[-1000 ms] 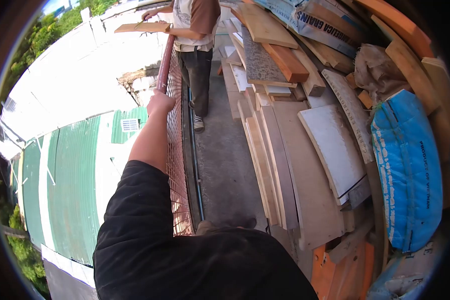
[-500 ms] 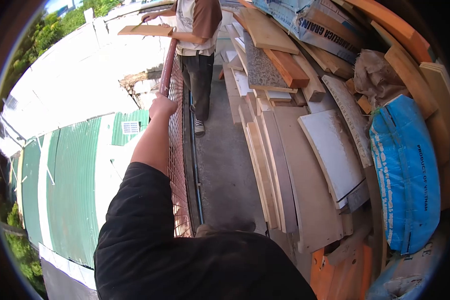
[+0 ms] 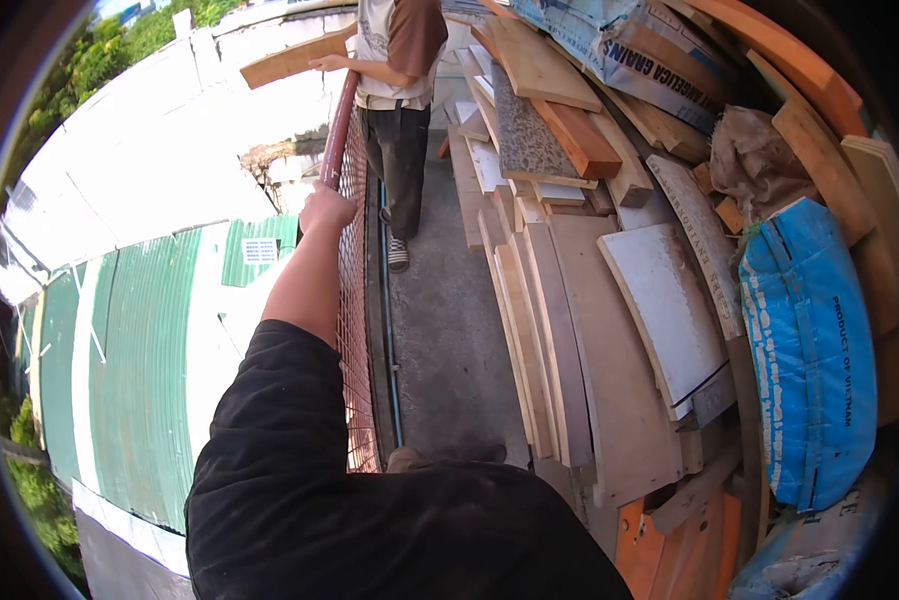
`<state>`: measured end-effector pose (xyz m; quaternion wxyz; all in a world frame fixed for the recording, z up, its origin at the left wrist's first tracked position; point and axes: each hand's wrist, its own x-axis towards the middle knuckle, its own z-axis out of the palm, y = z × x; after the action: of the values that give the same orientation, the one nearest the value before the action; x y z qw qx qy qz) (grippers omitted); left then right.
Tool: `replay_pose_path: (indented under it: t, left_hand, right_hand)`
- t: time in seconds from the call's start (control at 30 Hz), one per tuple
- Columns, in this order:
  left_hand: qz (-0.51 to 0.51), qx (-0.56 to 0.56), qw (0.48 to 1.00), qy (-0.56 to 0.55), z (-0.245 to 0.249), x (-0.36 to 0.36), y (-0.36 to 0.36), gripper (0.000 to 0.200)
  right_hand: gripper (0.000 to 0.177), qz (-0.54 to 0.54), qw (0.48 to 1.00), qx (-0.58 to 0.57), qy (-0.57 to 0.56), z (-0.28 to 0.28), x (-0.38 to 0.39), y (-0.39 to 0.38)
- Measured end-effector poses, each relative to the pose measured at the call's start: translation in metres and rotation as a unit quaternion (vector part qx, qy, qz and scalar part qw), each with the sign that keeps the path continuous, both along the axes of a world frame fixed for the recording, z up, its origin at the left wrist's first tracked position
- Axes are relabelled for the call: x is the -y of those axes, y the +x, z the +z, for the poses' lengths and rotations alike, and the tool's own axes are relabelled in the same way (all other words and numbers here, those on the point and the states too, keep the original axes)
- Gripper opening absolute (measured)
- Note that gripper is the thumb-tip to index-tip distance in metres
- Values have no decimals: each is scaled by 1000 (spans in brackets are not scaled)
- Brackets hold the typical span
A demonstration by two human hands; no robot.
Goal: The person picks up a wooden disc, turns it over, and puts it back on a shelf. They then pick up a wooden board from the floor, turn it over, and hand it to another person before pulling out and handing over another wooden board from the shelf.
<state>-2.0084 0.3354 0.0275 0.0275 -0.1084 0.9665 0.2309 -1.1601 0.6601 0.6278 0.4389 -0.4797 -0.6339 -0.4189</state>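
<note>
My left hand [image 3: 327,207] is closed around the reddish-brown top rail [image 3: 340,135] of a mesh fence, with the black-sleeved arm stretched forward. Below the rail runs the red wire mesh [image 3: 355,340]. My right hand is out of view. Farther along the walkway, another person [image 3: 400,110] in dark trousers and striped slippers stands beside the rail. That person's hand [image 3: 330,63] is at a wooden board [image 3: 295,60], which extends out over the left side of the rail.
Along the right side lie stacked planks and panels [image 3: 610,370], with a blue sack [image 3: 815,350] and a crumpled brown cloth [image 3: 760,160] among them. A narrow concrete walkway [image 3: 450,340] runs between. Green corrugated roofing [image 3: 140,370] lies beyond the fence.
The other person's board has tilted, its right end now higher, and one of their hands is no longer seen over it. My left hand stays on the rail.
</note>
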Motion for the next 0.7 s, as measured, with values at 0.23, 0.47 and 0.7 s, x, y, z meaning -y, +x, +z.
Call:
replay_pose_path:
  t: [0.23, 0.47, 0.7]
  left_hand:
    - [1, 5, 1000, 7, 2, -1, 1, 86]
    - [1, 9, 1000, 14, 0, 0, -2, 83]
    - [-15, 30, 999, -3, 4, -2, -2, 90]
  right_hand:
    - [52, 0, 1000, 1, -3, 1, 1, 1]
    - [53, -1, 1000, 5, -7, 2, -1, 1]
    - [53, 3, 1000, 4, -15, 8, -1, -11]
